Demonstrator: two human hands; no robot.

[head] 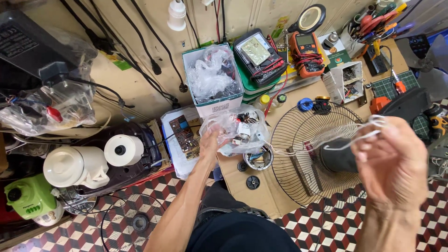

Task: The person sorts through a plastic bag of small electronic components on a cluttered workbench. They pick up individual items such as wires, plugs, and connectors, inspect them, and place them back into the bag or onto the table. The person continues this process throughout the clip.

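While left hand (210, 140) grips parts-filled plastic bag (238, 128), right hand (392, 163) pinching white wire (354, 135)

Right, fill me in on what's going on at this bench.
A person sits over a cluttered repair bench. The left hand grips a clear plastic bag of small parts, held above a piece of cardboard. The right hand is raised, pinching a loop of white wire that runs back toward the bag. A fan grille with its motor lies on the cardboard between the hands. Two multimeters sit behind.
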